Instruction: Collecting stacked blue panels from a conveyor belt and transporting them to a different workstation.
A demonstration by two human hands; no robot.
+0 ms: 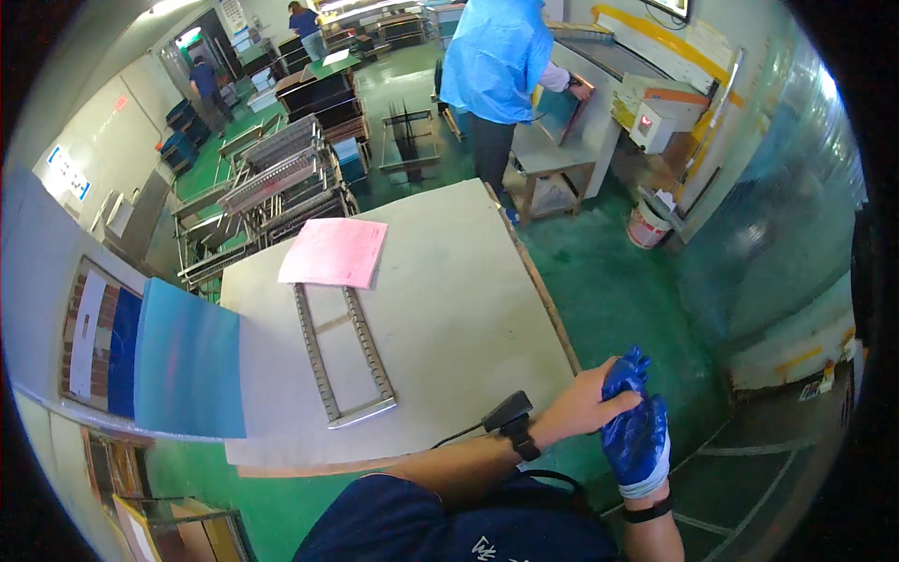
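Note:
My bare left hand (588, 405) reaches across to the right, beyond the table's right edge. Its thumb and fingers close on the blue coated glove (637, 438) that covers my right hand (633, 454). The glove has a white knit cuff (646, 481), and its blue fingertips stick out above my left hand. How the right fingers are bent inside is partly hidden. A black strap with a small box (508, 412) and a cable sits on my left wrist; a black band (648, 509) circles the right one.
On the grey table (449, 281) lie a slotted metal frame (346, 356) and pink sheets (335, 251). A blue panel (187, 361) stands at its left edge. Metal racks (281, 178) crowd behind. A person in blue (496, 66) handles a panel (565, 108) beyond; a bucket (646, 225) stands right.

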